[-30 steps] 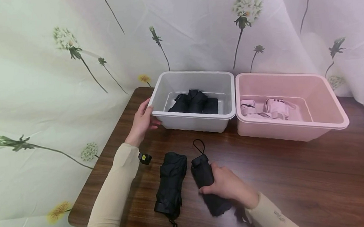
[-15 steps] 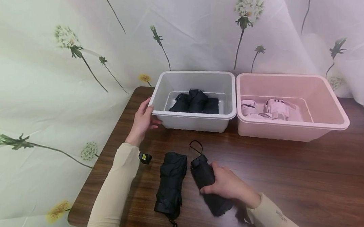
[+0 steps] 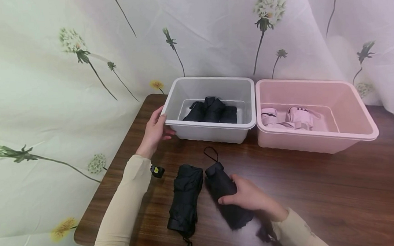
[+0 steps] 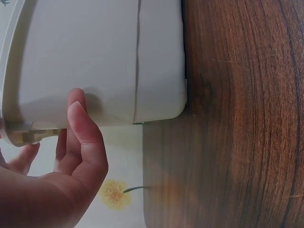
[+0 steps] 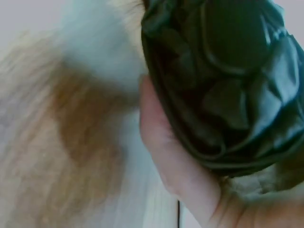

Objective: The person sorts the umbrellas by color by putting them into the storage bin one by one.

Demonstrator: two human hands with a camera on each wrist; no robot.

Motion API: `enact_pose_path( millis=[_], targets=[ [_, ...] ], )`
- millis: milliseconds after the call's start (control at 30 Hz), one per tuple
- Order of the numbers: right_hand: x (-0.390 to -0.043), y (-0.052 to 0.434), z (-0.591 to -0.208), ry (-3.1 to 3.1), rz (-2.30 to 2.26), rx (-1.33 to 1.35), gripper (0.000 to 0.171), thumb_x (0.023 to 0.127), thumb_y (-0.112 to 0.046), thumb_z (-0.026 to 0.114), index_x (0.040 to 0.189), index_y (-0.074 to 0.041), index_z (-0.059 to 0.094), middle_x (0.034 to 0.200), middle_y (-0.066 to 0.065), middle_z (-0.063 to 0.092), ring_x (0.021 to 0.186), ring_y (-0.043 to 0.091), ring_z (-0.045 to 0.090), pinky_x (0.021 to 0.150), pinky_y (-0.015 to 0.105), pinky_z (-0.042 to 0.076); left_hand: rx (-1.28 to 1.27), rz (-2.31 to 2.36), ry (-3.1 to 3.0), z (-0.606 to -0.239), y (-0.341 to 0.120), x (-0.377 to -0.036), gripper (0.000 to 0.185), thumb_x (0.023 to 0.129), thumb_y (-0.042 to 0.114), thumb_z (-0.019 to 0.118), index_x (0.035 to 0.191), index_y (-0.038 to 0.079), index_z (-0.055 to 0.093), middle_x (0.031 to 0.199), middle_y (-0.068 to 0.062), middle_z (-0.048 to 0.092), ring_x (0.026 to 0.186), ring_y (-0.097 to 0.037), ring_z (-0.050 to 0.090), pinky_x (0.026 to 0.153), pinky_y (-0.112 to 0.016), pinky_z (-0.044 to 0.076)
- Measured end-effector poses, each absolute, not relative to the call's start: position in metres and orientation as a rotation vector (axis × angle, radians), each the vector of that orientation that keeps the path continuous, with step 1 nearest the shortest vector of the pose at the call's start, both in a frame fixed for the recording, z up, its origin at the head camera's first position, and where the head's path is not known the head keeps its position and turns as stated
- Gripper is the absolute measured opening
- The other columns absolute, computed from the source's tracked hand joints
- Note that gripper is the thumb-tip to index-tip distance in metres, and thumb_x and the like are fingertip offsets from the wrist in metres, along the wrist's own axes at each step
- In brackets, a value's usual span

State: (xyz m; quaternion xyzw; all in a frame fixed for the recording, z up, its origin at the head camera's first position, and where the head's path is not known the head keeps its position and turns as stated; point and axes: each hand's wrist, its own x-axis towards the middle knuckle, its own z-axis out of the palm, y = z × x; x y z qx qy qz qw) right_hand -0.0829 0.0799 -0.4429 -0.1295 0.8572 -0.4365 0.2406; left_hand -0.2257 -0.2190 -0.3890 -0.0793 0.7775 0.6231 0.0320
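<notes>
My right hand (image 3: 251, 196) grips a black folded umbrella (image 3: 222, 184), thumb on its near side. The umbrella's looped strap end points toward the bins. In the right wrist view, gathered black cloth of the umbrella (image 5: 228, 85) fills the upper right, with the right hand (image 5: 175, 161) beside it. At the left corner of a grey plastic bin (image 3: 210, 132), my left hand (image 3: 153, 132) holds the rim, fingers below it against the wall. The left wrist view shows this left hand (image 4: 80, 156) with curled fingers at the bin wall (image 4: 85, 57). Several black folded umbrellas (image 3: 213, 111) lie inside the bin.
Another black folded umbrella (image 3: 185, 198) lies on the wooden table (image 3: 335, 197), left of the held one. A pink bin (image 3: 316, 141) with pink folded umbrellas (image 3: 299, 117) stands right beside the grey bin. A dandelion-print cloth (image 3: 213, 34) hangs behind.
My right hand has raised the black umbrella slightly, moving it a little toward the bins; its strap end has shifted up and left. The left hand and both bins stay put.
</notes>
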Motion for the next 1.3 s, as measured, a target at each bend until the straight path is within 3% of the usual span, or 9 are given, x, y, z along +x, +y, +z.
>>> enact_pose_path(
  millis=[267,533,1100,1300],
  targets=[
    [-0.089,0.087,-0.430,2.222,-1.372,-0.283,0.068,0.069,-0.039,0.073,0.121,-0.006,0.043,0.091,0.008,0.057,0.074,0.016,0.057,0.064,0.029,0.047,-0.258,1.912,2.391,-0.389,-0.219,-0.227,0.041,0.093,0.044,0.037,0.134,0.042,0.030,0.122,-0.006,0.047,0.080,-0.031,0.064,0.067,-0.044,0.052],
    [-0.096,0.094,-0.409,2.221,-1.441,-0.267,0.060,0.069,-0.039,0.074,0.115,-0.012,0.047,0.096,0.008,0.056,0.082,0.018,0.055,0.071,0.030,0.046,-0.258,1.915,2.384,-0.391,-0.220,-0.227,0.041,0.094,0.042,0.037,0.134,0.042,0.030,0.120,-0.007,0.047,0.081,-0.033,0.064,0.067,-0.045,0.052],
    [-0.115,0.108,-0.367,2.366,-1.436,-0.329,0.063,0.072,-0.047,0.069,0.121,-0.016,0.044,0.102,0.005,0.057,0.090,0.018,0.054,0.079,0.032,0.045,-0.241,1.907,2.417,-0.391,-0.220,-0.225,0.039,0.093,0.046,0.037,0.132,0.043,0.032,0.118,-0.006,0.049,0.077,-0.028,0.064,0.069,-0.047,0.052],
    [-0.121,0.113,-0.353,2.407,-1.489,-0.357,0.065,0.072,-0.044,0.070,0.125,-0.017,0.043,0.109,0.002,0.058,0.095,0.017,0.054,0.085,0.034,0.043,-0.246,1.911,2.410,-0.391,-0.220,-0.225,0.040,0.093,0.046,0.037,0.132,0.044,0.032,0.118,-0.006,0.048,0.084,-0.037,0.062,0.068,-0.046,0.052]
  ],
)
